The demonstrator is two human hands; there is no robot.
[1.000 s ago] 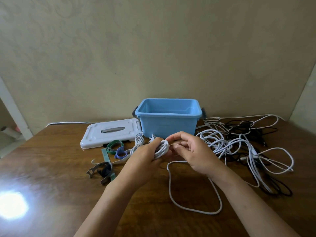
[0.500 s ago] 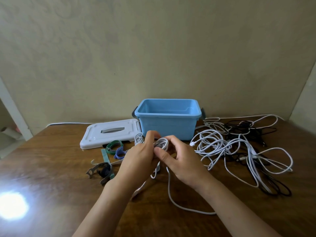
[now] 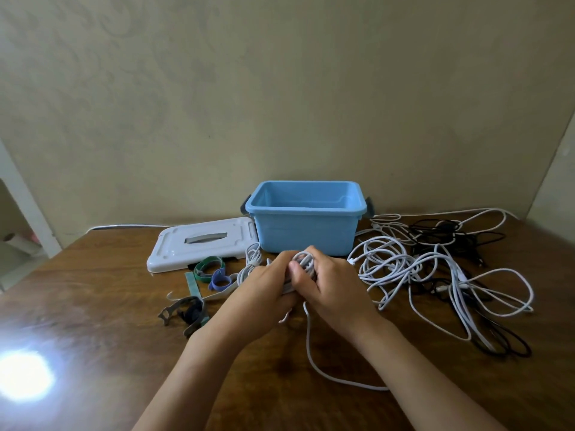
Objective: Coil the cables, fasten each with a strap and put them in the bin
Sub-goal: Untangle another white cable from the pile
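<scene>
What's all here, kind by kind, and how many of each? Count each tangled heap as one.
Blue bin: 1
White lid: 1
Hands: 2, left hand and right hand, gripping the held coil
White cable coils: 2, held coil and lying coil
Cable heap: 1
Strap cluster: 1
Total: 8

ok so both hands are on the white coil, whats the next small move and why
Probably wind one more loop. Both the left hand and the right hand grip the white coil, yet a loose tail of that cable trails across the table. The straps lie untouched, so strapping seems premature.
</scene>
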